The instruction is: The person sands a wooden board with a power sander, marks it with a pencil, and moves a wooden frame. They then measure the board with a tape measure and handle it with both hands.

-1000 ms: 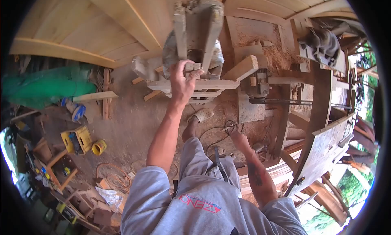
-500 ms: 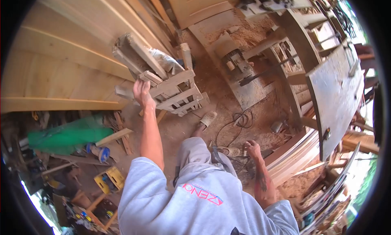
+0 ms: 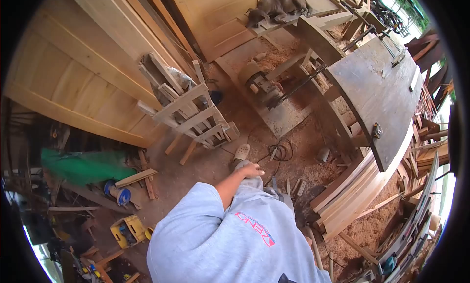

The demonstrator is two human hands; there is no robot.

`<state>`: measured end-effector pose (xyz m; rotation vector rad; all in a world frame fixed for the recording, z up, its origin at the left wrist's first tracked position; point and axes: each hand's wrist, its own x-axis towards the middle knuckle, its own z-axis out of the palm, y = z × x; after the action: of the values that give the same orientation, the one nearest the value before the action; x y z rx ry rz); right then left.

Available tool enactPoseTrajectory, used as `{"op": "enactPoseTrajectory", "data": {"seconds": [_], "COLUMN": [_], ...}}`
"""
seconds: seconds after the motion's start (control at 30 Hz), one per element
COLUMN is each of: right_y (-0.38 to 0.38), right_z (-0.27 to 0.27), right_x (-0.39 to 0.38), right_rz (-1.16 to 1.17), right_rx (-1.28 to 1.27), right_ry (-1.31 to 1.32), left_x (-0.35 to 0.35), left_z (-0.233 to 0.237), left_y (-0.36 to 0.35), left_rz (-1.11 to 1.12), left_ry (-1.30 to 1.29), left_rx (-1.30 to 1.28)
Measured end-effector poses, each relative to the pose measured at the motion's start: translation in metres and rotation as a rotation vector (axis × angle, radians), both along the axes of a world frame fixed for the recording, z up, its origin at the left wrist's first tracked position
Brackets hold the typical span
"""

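My left hand (image 3: 252,171) is in front of my grey trousers, its fingers loosely extended and nothing visible in it. Beyond it stands a rough wooden slatted frame (image 3: 188,106), apart from the hand, with boards leaning inside and some clear plastic. My right hand is out of view. A shoe (image 3: 242,151) on one foot shows on the dusty floor just past the left hand.
Large wooden panels (image 3: 73,87) lean at left. A dog (image 3: 279,8) lies on a bench at the back. A motor (image 3: 257,79) sits on a board, with a coiled cable (image 3: 281,152) nearby. At right are a dark-edged tabletop (image 3: 377,87) and stacked planks (image 3: 350,197).
My left hand has left the slatted frame and come down in front of my body. My right hand has gone out of view. The view has shifted, and the dog shows more fully.
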<state>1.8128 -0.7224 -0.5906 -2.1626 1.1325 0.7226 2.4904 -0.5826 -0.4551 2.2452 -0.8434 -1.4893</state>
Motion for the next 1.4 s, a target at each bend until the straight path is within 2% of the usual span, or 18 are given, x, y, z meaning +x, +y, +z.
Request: {"op": "enactPoseTrajectory", "data": {"seconds": [0.1,0.13,0.2,0.23,0.27,0.33,0.43,0.5,0.57,0.63,0.77,0.87,1.0,1.07,1.17,1.23,1.3,1.4], "right_y": [-0.004,-0.008,-0.020,-0.029,-0.041,-0.067,-0.111,-0.116,-0.145,-0.175,-0.260,-0.325,-0.406,-0.437,-0.459,-0.462,-0.454,-0.445], "right_z": [0.039,0.048,0.062,0.066,0.069,0.079,0.113,0.202,0.218,0.259,0.335,0.377,0.379,0.372,0.353,0.325,0.314,0.314], "right_x": [0.020,0.030,0.058,0.072,0.086,0.126,0.200,0.265,0.277,0.301,0.350,0.401,0.466,0.488,0.500,0.494,0.485,0.464], "right_rz": [-0.258,-0.437,-0.939,-1.115,-1.203,-1.267,-1.129,-0.930,-0.709,-0.623,-0.576,-0.422,-0.419,-0.433,-0.457,-0.451,-0.346,-0.389], "right_rx": [0.135,0.197,0.344,0.394,0.425,0.453,0.396,0.139,-0.137,-0.401,-0.633,-0.800,-0.689,-0.567,-0.428,-0.371,-0.529,-0.548], "right_ry": [0.031,0.005,-0.120,-0.190,-0.259,-0.410,-0.507,-0.592,-0.588,-0.654,-0.843,-0.814,-0.577,-0.336,-0.233,-0.224,-0.334,-0.389], "left_x": [-0.018,-0.014,0.004,0.009,0.014,0.025,0.035,0.031,0.034,0.019,0.007,0.013,0.033,0.041,0.057,0.066,0.069,0.061], "left_z": [0.041,0.038,-0.002,0.006,0.015,0.030,0.007,-0.005,-0.037,-0.039,-0.032,-0.051,-0.035,-0.009,0.022,0.036,0.052,0.080], "left_y": [-0.005,-0.006,-0.001,0.003,0.011,0.020,0.036,0.036,0.026,0.012,-0.063,-0.130,-0.219,-0.256,-0.297,-0.316,-0.330,-0.361], "left_rz": [-0.060,0.134,0.281,0.231,0.182,0.296,0.262,0.182,-0.177,-0.090,-0.163,-0.243,-0.189,-0.018,0.057,0.074,0.087,0.008], "left_ry": [-0.082,-0.068,-0.179,-0.299,-0.419,-0.343,-0.302,-0.333,-0.291,-0.251,-0.064,-0.095,-0.037,-0.064,-0.069,-0.060,-0.052,-0.151], "left_rx": [0.131,0.165,0.183,0.200,0.219,0.243,0.272,0.247,0.298,0.204,0.195,0.140,0.053,-0.083,-0.159,-0.208,-0.255,-0.340]}}
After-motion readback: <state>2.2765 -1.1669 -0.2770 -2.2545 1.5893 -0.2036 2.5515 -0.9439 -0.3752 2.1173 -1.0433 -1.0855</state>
